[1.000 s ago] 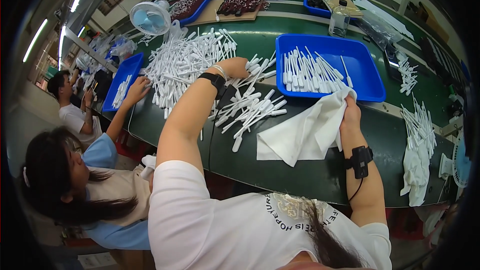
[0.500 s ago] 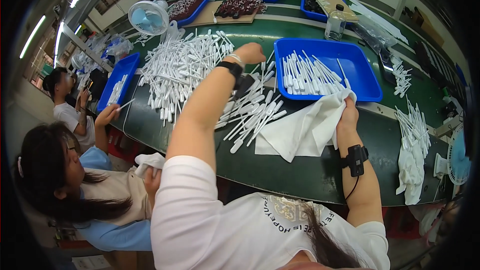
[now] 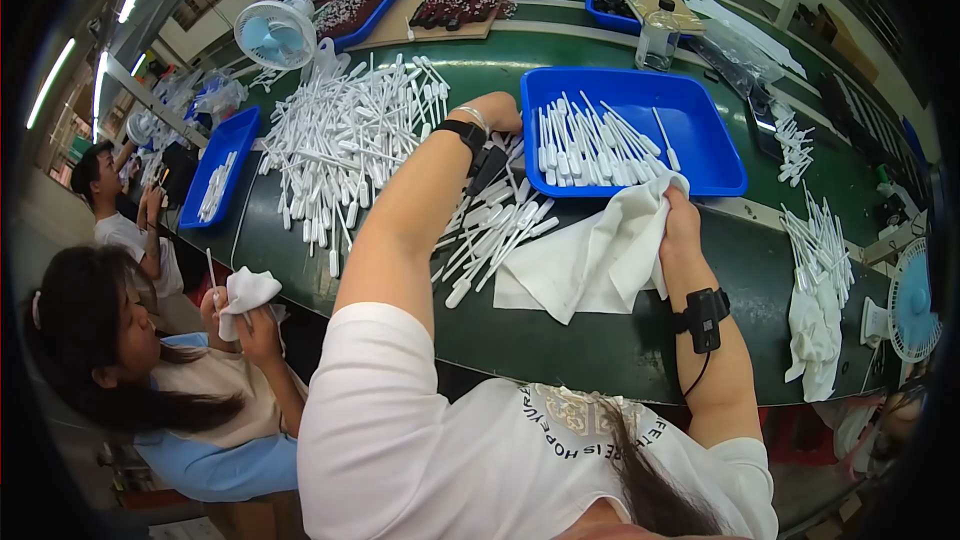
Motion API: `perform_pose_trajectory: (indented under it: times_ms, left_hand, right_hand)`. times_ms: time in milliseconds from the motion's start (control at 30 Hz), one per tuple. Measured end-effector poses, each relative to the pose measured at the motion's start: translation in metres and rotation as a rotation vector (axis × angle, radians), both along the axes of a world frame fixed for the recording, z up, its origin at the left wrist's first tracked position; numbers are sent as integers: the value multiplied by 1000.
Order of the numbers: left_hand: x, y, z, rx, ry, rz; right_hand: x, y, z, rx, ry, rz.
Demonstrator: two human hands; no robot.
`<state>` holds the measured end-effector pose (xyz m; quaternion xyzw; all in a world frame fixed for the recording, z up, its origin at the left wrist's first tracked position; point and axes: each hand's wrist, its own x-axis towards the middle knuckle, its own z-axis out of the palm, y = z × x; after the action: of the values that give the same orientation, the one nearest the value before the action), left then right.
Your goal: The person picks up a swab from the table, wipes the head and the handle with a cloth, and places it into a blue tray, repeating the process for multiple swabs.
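My left hand (image 3: 497, 112) reaches over a small pile of white plastic sticks (image 3: 497, 230), each with a thin shaft and a thicker, bulb-like end. Its fingers curl downward beside the left wall of the blue tray (image 3: 715, 165); what they hold, if anything, is hidden. Bunched in my right hand (image 3: 682, 225) is a corner of a white cloth (image 3: 572, 270), which drapes onto the dark table below the tray's near edge. Inside the tray, many similar sticks (image 3: 590, 150) lie mostly side by side, with one apart at the right.
A large heap of white sticks (image 3: 335, 140) lies at left, near another blue tray (image 3: 222, 175) and a fan (image 3: 275, 35). A co-worker's hands (image 3: 250, 325) hold a white cloth and a stick. A clear bottle (image 3: 657, 38) stands behind my tray; more sticks (image 3: 820, 250) lie at right.
The view has shifted slightly. My left hand has bent down toward the small pile, while my right hand still grips the cloth. The co-worker's hands have come together at their cloth with a stick.
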<state>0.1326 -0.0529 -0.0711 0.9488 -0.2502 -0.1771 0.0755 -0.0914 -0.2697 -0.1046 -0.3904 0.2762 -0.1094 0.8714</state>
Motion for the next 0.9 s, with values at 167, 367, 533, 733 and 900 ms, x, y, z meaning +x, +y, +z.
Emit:
perform_pose_trajectory:
  times_ms: [167,367,533,733,900]
  left_hand:
    - [-15,32,5,54,-80,54]
    - [-53,94,42,-4,-312,99]
    - [-160,113,107,-343,-249,108]
    - [-219,96,93,-788,149,-23]
    - [-215,48,74,-709,256,-177]
  right_hand:
    - [4,0,-6,0,-34,56]
    - [-5,7,2,52,5,105]
    - [-18,12,8,2,130,181]
    - [-49,6,31,-1222,-223,396]
    - [-77,19,26,-720,-399,637]
